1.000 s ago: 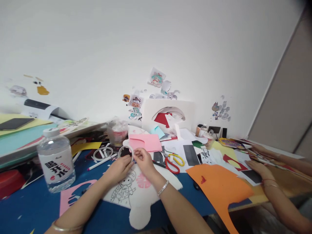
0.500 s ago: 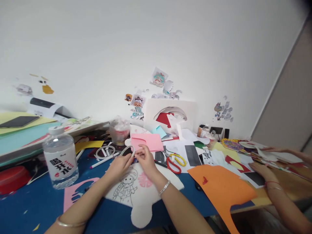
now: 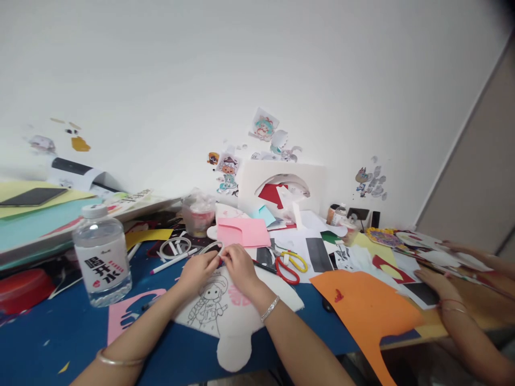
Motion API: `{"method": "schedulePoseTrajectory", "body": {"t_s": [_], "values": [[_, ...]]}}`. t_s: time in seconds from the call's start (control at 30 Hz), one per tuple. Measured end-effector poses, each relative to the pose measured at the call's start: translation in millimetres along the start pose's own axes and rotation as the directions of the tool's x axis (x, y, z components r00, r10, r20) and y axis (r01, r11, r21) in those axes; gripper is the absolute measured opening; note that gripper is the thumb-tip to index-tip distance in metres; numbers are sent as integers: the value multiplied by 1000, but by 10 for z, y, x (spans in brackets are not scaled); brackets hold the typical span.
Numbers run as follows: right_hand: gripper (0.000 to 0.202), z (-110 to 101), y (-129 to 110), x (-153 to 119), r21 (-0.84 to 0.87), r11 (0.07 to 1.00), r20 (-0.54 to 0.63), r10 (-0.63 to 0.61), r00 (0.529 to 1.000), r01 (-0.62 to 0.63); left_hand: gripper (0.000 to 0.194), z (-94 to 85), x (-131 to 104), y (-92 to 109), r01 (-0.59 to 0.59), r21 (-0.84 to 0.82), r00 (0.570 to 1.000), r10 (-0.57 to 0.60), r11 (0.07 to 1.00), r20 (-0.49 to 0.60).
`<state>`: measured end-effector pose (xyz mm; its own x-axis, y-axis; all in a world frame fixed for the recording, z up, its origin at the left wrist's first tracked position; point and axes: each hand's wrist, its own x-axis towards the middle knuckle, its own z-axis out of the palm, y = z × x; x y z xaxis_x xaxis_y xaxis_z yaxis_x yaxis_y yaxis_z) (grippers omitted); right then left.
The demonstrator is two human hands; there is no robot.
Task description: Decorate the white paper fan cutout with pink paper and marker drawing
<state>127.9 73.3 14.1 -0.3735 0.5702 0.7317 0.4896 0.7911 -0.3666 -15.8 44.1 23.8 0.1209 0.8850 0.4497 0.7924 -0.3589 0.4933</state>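
My left hand [image 3: 197, 272] is closed on the near side of a thin white roll of tape [image 3: 212, 245]. At the roll's right edge, the fingers of my right hand [image 3: 238, 265] pinch together against it; the exact fingertips are partly hidden. Both hands are above a white fan-shaped paper [image 3: 241, 327] with a line drawing of a figure and a pink printed mark. A second white roll [image 3: 176, 240] lies to the left beside a white marker [image 3: 171, 265]. Behind my hands rests a folded pink paper [image 3: 253, 236].
A water bottle [image 3: 102, 257] stands at left near a red bowl [image 3: 26, 289]. Scissors with red and yellow handles [image 3: 287, 273] lie right of my hands. Orange paper [image 3: 362, 300] overhangs the front edge. Another person's hands [image 3: 434, 281] rest among papers at far right.
My right hand's fingers have curled and drawn closer to my left hand at the tape roll. The view has shifted slightly.
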Motion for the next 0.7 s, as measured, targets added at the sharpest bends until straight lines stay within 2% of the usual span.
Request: {"method": "schedulePoseTrajectory", "body": {"t_s": [0.33, 0.7], "values": [[11, 35, 13, 7, -64, 997, -10, -53, 999, 52, 35, 30, 84, -73, -27, -161, 999, 30, 987, 14], [14, 68, 54, -2, -55, 991, -13, -120, 993, 119, 31, 34, 92, -99, -30, -214, 999, 22, 976, -37]]}}
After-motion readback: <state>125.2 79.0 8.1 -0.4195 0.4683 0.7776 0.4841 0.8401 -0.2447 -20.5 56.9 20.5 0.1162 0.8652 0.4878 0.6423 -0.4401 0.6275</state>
